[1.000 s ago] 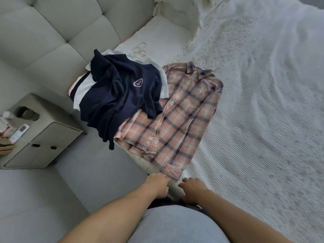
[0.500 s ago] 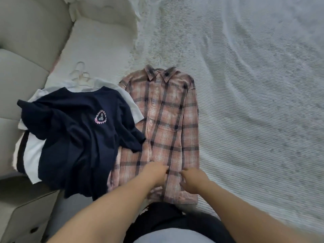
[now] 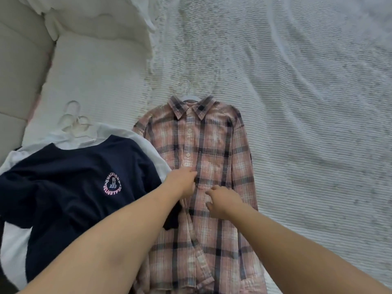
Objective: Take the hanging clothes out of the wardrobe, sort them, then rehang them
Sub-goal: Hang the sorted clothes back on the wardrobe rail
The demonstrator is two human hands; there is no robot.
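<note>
The bed [image 3: 307, 124] fills most of my view, covered in a white ribbed spread that looks soft and slightly rumpled, with a padded cream headboard [image 3: 19, 66] off at ten o'clock. On it, dead centre, lies the pink plaid shirt [image 3: 214, 158], flat on its back, collar toward twelve o'clock, still on a white hanger [image 3: 189, 96] whose metal hook pokes out above the collar. It reads as thin woven cotton: light, limp, prone to creasing and sliding on the hanger, so I judge it best lifted by the hanger neck or both shoulders, never by the hem. At nine o'clock the navy T-shirt [image 3: 70, 187] with a round pink logo overlaps a white garment [image 3: 152, 149] beneath it; both look like soft jersey, floppy and stretchy, on pale plastic hangers [image 3: 74, 122] bunched above them. My left hand [image 3: 182, 183] rests at the shirt's button placket, fingers curled and seemingly pinching the cloth edge. My right hand [image 3: 220, 200] sits just beside it at four o'clock, fingers bent, tips nipping the fabric near a small white button [image 3: 187, 155] line.
</note>
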